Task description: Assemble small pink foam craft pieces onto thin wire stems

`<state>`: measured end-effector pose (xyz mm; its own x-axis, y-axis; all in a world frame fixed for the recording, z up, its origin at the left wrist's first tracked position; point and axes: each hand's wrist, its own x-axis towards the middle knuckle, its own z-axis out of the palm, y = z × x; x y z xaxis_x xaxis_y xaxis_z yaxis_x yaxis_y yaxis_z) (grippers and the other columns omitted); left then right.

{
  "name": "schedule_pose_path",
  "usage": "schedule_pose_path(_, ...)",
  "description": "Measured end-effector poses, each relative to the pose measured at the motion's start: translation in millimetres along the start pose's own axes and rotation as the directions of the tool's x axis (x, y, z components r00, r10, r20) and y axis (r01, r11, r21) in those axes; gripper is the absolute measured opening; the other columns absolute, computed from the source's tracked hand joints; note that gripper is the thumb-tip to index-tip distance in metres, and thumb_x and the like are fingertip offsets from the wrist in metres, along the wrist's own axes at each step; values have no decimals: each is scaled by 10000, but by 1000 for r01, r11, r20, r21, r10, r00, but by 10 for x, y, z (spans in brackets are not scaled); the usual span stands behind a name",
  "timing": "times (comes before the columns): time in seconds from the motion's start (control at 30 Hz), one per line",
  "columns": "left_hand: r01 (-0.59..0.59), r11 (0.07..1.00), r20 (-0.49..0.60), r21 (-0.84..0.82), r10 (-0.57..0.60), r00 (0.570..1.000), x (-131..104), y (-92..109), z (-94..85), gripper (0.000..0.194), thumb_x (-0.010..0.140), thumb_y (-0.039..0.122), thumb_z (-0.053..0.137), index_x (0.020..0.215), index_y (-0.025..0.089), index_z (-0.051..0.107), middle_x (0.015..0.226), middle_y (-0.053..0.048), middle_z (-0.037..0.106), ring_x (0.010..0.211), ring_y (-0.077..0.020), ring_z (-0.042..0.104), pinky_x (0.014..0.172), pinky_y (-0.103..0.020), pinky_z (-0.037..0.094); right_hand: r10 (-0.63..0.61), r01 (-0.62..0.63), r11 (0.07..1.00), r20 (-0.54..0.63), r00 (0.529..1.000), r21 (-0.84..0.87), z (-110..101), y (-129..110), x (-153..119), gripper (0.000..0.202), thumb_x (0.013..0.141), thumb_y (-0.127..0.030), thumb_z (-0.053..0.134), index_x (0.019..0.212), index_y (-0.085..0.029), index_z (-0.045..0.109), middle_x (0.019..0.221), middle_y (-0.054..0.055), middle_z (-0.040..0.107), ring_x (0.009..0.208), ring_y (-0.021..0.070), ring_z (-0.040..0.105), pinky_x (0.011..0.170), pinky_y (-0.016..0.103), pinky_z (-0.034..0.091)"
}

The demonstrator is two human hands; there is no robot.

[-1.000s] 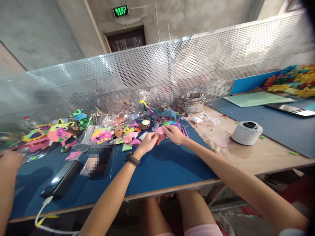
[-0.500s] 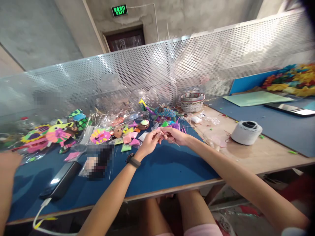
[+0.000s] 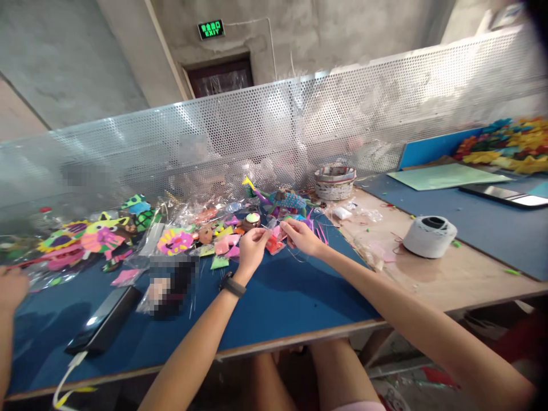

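My left hand (image 3: 253, 246), with a dark watch on its wrist, is closed in a pinch over the blue table mat; what sits between the fingertips is too small to make out. A little to its right, my right hand (image 3: 302, 236) pinches a thin strand (image 3: 297, 257) that curves below the fingers; thread or wire, I cannot tell. Between the two hands show red and pink clay packets (image 3: 274, 244). Just behind them stands a blue dotted clay dinosaur (image 3: 287, 200) beside small purple pieces. A brown clay piece with a pale top (image 3: 252, 220) lies behind my left hand.
Colourful clay figures (image 3: 103, 234) and plastic bags crowd the left side. A phone (image 3: 103, 319) with a white cable lies near the front edge. Another person's hand (image 3: 12, 288) is far left. A woven basket (image 3: 334, 181) and a white roll (image 3: 429, 236) stand right. A perforated screen (image 3: 240, 137) runs behind.
My hands, touching before, have moved apart, so the red packet between them shows. The other person's hand at far left has shifted further left. The camera view has tilted slightly up.
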<state>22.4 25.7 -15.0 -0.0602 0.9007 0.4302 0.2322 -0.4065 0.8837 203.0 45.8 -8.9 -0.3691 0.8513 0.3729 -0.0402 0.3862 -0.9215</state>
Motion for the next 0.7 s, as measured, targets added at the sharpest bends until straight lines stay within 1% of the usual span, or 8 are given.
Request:
schedule_pose_path(0.07, -9, 1000, 17, -6, 9, 1000, -23, 37, 27, 301, 851, 426, 673, 918, 137, 724, 901, -102, 752, 827, -210, 708, 755, -299, 549, -31, 30, 998, -20, 999, -50, 5, -5, -19, 430, 950, -596, 461, 865, -187, 561, 738, 9, 655, 453, 80, 511, 388, 196, 368)
schedule_pose_path(0.2, 47, 997, 116, -62, -39, 992, -85, 94, 90, 317, 864, 424, 667, 997, 143, 730, 972, -118, 757, 885, -238, 723, 785, -334, 574, -28, 25, 997, -43, 999, -79, 21, 0, -35, 410, 956, -583, 452, 908, -201, 591, 697, 5, 613, 538, 129, 595, 389, 203, 436)
schedule_pose_path(0.23, 52, 997, 112, -61, -45, 993, -94, 100, 100, 326, 851, 428, 687, 1000, 140, 726, 984, -125, 756, 902, -244, 724, 801, -343, 577, -26, 23, 997, -40, 999, -68, 26, 5, -33, 407, 954, -584, 452, 919, -204, 591, 714, 9, 618, 561, 140, 614, 394, 209, 456)
schedule_pose_path(0.37, 16, 1000, 17, 2, -16, 1000, -107, 98, 104, 373, 804, 430, 750, 1025, 133, 704, 1040, -147, 743, 966, -250, 717, 875, -364, 572, -16, 14, 999, -38, 999, -43, 42, 21, -21, 411, 945, -591, 464, 918, -202, 596, 768, 24, 637, 632, 157, 649, 432, 219, 508)
schedule_pose_path(0.43, 5, 1000, 50, -1, -5, 999, -110, 85, 105, 403, 806, 444, 749, 1063, 138, 693, 1077, -151, 734, 972, -249, 716, 868, -364, 580, 1, -2, 1000, -36, 999, -28, 49, 22, -21, 410, 944, -589, 469, 922, -199, 597, 771, 24, 641, 641, 157, 654, 446, 218, 514)
schedule_pose_path(0.5, 27, 999, 100, -35, -23, 995, -117, 67, 117, 426, 810, 462, 742, 1082, 139, 683, 1096, -157, 728, 951, -249, 721, 834, -360, 594, 3, -4, 1000, -28, 1000, -22, 57, 21, -26, 407, 945, -585, 471, 924, -197, 593, 775, 23, 645, 644, 155, 655, 460, 218, 515)
schedule_pose_path(0.57, 50, 996, 122, -68, -41, 992, -127, 48, 138, 431, 813, 472, 738, 1068, 130, 678, 1085, -165, 728, 935, -249, 724, 806, -352, 602, -9, 8, 999, -31, 999, -34, 64, 20, -32, 409, 944, -587, 475, 913, -196, 592, 798, 25, 654, 646, 150, 650, 476, 220, 515)
schedule_pose_path(0.7, 57, 990, 181, -129, -33, 983, -151, 26, 167, 430, 826, 487, 720, 1049, 124, 664, 1034, -152, 733, 891, -233, 725, 756, -324, 605, -18, 16, 998, -31, 999, -64, 64, 12, -35, 423, 941, -593, 478, 892, -191, 601, 755, 11, 641, 487, 102, 558, 428, 216, 444)
